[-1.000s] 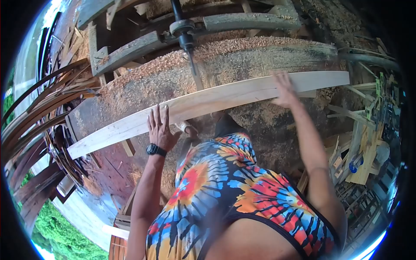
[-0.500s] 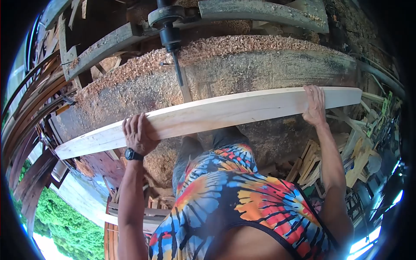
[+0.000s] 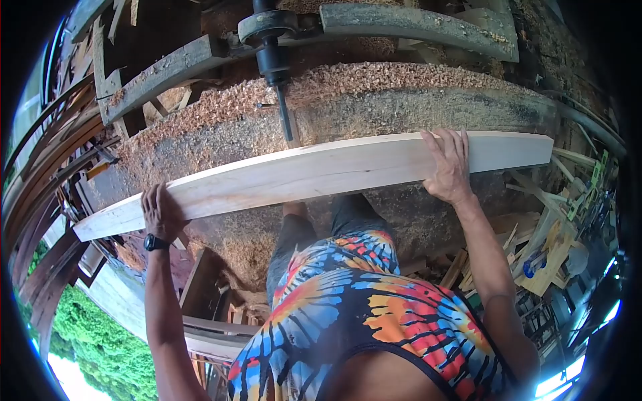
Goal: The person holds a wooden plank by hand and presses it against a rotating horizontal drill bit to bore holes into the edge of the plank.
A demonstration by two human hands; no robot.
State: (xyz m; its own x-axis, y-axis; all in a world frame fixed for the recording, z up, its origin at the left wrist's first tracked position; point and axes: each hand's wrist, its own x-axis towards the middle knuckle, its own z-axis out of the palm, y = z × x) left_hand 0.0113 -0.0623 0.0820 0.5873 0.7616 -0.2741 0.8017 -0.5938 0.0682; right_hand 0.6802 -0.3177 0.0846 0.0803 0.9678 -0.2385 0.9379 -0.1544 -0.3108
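A long, pale wooden board (image 3: 301,177) lies across the workbench (image 3: 394,110), its far edge near a dark drill bit (image 3: 285,113) that points down from a spindle. My left hand (image 3: 160,212), with a black watch at the wrist, grips the board near its left end, fingers over the far edge. Toward the right part of the board, my right hand (image 3: 449,167) holds it with the fingers bent over the far edge and the thumb side on the near face. The bit's tip is close to the board's far edge; contact cannot be made out.
Wood shavings (image 3: 374,72) are heaped along the bench's back. Curved timbers (image 3: 414,27) stand behind it. Dark bent strips (image 3: 50,150) crowd the left side. Scrap wood (image 3: 552,257) is piled at the right, beside metal parts.
Both hands have come to grip the board. My left hand has moved left along it; my right hand went right, then back left. The camera view has also shifted.
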